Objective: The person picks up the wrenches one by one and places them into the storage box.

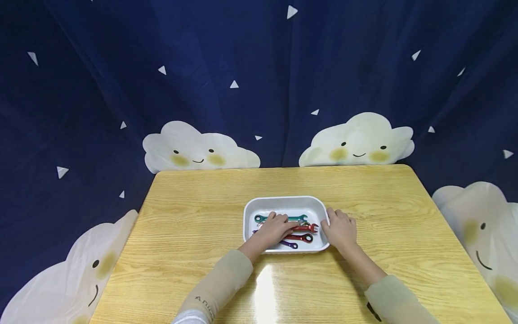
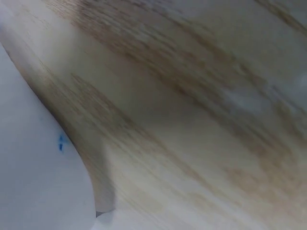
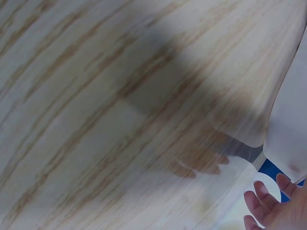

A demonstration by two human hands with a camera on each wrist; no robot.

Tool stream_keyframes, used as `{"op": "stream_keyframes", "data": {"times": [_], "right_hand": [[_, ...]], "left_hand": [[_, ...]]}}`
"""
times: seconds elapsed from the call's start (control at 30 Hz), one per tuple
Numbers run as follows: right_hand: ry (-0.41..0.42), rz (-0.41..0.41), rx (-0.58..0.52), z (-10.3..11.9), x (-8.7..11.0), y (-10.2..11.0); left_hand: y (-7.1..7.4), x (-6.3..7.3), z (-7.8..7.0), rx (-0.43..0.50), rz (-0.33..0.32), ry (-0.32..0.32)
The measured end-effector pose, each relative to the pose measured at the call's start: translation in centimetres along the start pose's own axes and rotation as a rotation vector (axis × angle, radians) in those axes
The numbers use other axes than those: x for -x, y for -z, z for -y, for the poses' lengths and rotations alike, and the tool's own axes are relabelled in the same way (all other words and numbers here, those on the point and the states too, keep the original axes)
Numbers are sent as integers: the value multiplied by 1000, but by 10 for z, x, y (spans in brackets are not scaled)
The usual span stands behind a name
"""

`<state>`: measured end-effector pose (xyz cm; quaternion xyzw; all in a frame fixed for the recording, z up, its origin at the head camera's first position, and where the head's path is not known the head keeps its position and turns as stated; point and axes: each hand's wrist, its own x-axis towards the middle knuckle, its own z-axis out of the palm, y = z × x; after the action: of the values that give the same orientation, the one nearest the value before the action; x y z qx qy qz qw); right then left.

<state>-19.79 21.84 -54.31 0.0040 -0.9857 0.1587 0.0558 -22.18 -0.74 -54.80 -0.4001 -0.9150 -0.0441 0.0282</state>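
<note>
In the head view, a white tray (image 1: 279, 198) holds several wrenches: a teal wrench (image 1: 297, 218), a red wrench (image 1: 310, 228), another red wrench (image 1: 306, 237) and a purple wrench (image 1: 291, 245). My left hand (image 1: 275, 228) reaches over the near left rim, its fingers down among the wrenches beside the upper red one. The hand covers their left parts, so whether it grips one is hidden. At the tray's right rim, my right hand (image 1: 341, 228) holds the edge, thumb over the rim and fingers outside. The right wrist view shows those fingers (image 3: 261, 201) beside the tray wall (image 3: 288, 115).
The tray stands on a wood-grain table (image 1: 194, 211). Behind and beside the table hangs a dark blue curtain (image 1: 259, 103) printed with clouds and white triangles. A bright reflection lies on the tabletop nearer the person.
</note>
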Motion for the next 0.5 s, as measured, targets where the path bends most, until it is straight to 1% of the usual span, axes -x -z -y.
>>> {"op": "stream_keyframes", "data": {"times": [0.17,0.3,0.4,0.5], "right_hand": [[0,-5,3,1,0,0],[-6,6,5,1,0,0],[-7,12,4,1,-1,1],[-9,15,6,1,-1,1]], "left_hand": [[-2,1,1,5,-16,-30],[-4,1,1,8,-14,-59],[-4,1,1,14,-4,-63],[-4,1,0,23,10,-45]]}}
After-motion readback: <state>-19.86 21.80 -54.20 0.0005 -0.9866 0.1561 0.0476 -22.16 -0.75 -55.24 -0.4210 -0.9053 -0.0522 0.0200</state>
